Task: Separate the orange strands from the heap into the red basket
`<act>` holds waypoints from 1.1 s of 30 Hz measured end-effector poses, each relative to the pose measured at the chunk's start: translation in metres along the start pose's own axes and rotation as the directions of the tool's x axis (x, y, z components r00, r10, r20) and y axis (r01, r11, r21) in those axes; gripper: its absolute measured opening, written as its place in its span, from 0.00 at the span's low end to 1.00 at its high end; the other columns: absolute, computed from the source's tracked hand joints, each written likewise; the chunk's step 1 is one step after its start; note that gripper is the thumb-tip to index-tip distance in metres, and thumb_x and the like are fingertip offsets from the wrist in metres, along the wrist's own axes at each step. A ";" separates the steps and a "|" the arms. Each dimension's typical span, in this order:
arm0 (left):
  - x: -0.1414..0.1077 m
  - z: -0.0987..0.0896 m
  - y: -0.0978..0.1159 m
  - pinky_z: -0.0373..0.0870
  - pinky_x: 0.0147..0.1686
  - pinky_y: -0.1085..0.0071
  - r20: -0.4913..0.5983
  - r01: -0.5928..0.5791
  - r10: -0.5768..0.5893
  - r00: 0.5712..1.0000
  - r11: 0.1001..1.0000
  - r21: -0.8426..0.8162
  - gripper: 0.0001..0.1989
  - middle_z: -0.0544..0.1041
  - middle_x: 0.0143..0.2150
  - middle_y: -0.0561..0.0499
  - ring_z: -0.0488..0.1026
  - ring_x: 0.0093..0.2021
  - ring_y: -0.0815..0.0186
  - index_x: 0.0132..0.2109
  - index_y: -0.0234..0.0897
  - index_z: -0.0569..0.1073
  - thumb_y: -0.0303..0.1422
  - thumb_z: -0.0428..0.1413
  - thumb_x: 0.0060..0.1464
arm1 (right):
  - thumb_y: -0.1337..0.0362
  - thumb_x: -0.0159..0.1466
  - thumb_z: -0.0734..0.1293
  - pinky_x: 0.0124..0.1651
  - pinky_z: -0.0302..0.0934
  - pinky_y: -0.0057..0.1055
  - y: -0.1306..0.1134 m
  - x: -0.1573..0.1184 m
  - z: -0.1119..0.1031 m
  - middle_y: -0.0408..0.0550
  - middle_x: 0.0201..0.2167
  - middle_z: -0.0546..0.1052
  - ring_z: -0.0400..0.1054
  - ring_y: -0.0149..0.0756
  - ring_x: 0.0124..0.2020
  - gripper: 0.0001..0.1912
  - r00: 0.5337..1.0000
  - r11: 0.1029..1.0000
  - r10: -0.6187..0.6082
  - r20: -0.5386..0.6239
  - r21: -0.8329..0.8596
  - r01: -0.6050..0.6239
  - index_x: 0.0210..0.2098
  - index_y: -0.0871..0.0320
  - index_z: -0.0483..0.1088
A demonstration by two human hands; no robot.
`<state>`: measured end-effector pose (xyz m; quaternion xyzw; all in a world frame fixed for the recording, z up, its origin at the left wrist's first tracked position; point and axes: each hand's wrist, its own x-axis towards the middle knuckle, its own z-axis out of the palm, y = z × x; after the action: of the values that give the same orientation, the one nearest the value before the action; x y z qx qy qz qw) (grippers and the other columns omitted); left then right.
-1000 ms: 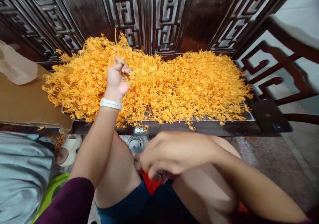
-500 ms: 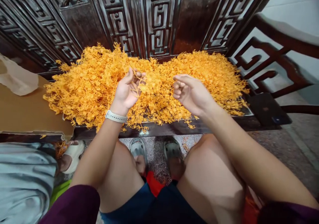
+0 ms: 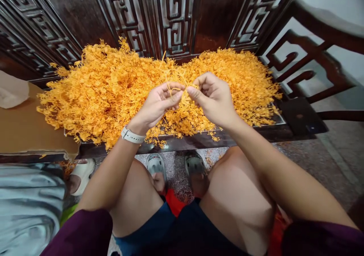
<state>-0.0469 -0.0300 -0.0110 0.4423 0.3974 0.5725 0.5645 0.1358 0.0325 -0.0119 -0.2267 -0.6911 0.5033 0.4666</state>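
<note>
A big heap of orange-yellow artificial flower sprigs [image 3: 108, 81] is spread over a dark wooden bench [image 3: 182, 143]. Above its middle, my left hand [image 3: 159, 104] and my right hand [image 3: 216, 98] meet, thumbs and fingers nearly touching. Between them is one thin-stemmed orange sprig [image 3: 186, 97], its stem looping up over the left fingers. My left hand is closed in a pinch on the stem. The right thumb and forefinger also pinch the sprig, while the other right fingers curl in. Exactly where the fingertips grip is partly hidden.
Cardboard [image 3: 34, 129] lies at the left with a pale sheet [image 3: 13, 91] on it. A carved dark backrest [image 3: 176, 21] rises behind the heap. On the right are a dark flat device [image 3: 303, 115] and an openwork armrest [image 3: 313, 58]. Another person's grey clothing [image 3: 31, 206] is at lower left.
My right hand has moved left and my left hand right, so they now come together. The right fingers have closed on the sprig that the left hand held. The view has shifted slightly.
</note>
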 end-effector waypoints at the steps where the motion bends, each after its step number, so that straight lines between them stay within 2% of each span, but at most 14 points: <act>1: 0.000 0.001 0.000 0.68 0.26 0.76 0.008 0.020 -0.020 1.000 1.000 0.019 0.17 0.75 0.33 0.54 0.70 0.26 0.75 0.43 0.40 0.80 0.44 0.73 0.53 | 0.41 0.59 0.80 0.27 0.52 0.30 0.000 0.001 -0.001 0.40 0.26 0.68 0.58 0.29 0.26 0.26 1.000 1.000 0.010 0.006 -0.006 -0.010 0.33 0.54 0.68; 4: -0.001 0.003 0.000 0.62 0.22 0.76 0.005 0.054 -0.055 0.998 0.994 0.098 0.19 0.73 0.31 0.54 0.65 0.23 0.77 0.38 0.38 0.80 0.49 0.71 0.55 | 0.43 0.55 0.82 0.28 0.53 0.30 0.000 0.000 -0.003 0.40 0.25 0.69 0.58 0.29 0.26 0.26 0.997 0.998 0.051 0.053 -0.040 -0.049 0.33 0.55 0.71; 8: 0.001 0.003 -0.001 0.59 0.23 0.75 -0.007 0.050 -0.049 0.999 0.979 0.196 0.18 0.72 0.30 0.53 0.64 0.25 0.75 0.33 0.37 0.80 0.47 0.73 0.52 | 0.45 0.54 0.83 0.31 0.58 0.31 0.000 -0.003 -0.004 0.41 0.28 0.72 0.62 0.31 0.29 0.25 0.992 0.997 0.071 0.100 -0.046 -0.067 0.35 0.56 0.74; 14: 0.003 -0.001 -0.004 0.64 0.30 0.73 -0.016 -0.028 0.030 0.999 0.996 0.086 0.14 0.74 0.32 0.53 0.67 0.31 0.71 0.32 0.39 0.81 0.43 0.73 0.53 | 0.44 0.56 0.82 0.32 0.58 0.31 -0.004 -0.002 -0.005 0.43 0.30 0.72 0.62 0.31 0.30 0.25 0.989 0.997 0.076 0.127 0.011 -0.078 0.36 0.55 0.74; 18: 0.003 0.000 -0.002 0.66 0.35 0.73 0.001 -0.057 0.057 0.998 0.995 0.079 0.14 0.73 0.30 0.54 0.67 0.32 0.70 0.30 0.38 0.80 0.41 0.72 0.54 | 0.45 0.60 0.80 0.32 0.57 0.30 -0.006 0.000 -0.005 0.42 0.28 0.70 0.60 0.30 0.29 0.23 0.975 0.992 0.089 0.202 0.066 -0.104 0.34 0.57 0.73; 23: 0.000 0.002 0.006 0.69 0.35 0.71 0.052 -0.006 0.000 0.999 0.993 0.116 0.21 0.72 0.27 0.53 0.68 0.29 0.69 0.27 0.37 0.76 0.47 0.67 0.60 | 0.49 0.64 0.78 0.31 0.59 0.28 -0.009 0.000 -0.006 0.43 0.30 0.73 0.62 0.29 0.30 0.20 0.915 0.937 0.161 0.371 0.233 -0.259 0.36 0.58 0.72; 26: -0.003 0.002 0.011 0.70 0.34 0.71 0.068 0.019 -0.024 0.997 0.997 0.080 0.23 0.70 0.25 0.53 0.70 0.28 0.69 0.24 0.36 0.73 0.46 0.67 0.61 | 0.53 0.66 0.78 0.33 0.62 0.27 -0.011 -0.002 -0.005 0.45 0.34 0.75 0.64 0.28 0.31 0.17 0.879 0.895 0.179 0.442 0.297 -0.332 0.37 0.59 0.72; 33: -0.006 0.010 0.010 0.69 0.28 0.72 -0.014 0.192 -0.195 0.981 0.972 -0.136 0.23 0.65 0.22 0.55 0.66 0.22 0.72 0.24 0.36 0.68 0.39 0.64 0.65 | 0.57 0.67 0.78 0.33 0.61 0.26 -0.008 -0.003 -0.001 0.44 0.33 0.73 0.62 0.26 0.30 0.15 0.858 0.843 0.097 0.505 0.416 -0.340 0.40 0.61 0.73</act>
<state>-0.0405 -0.0369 0.0007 0.3549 0.4070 0.5462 0.6404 0.1396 0.0273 -0.0063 -0.0528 -0.5995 0.7527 0.2668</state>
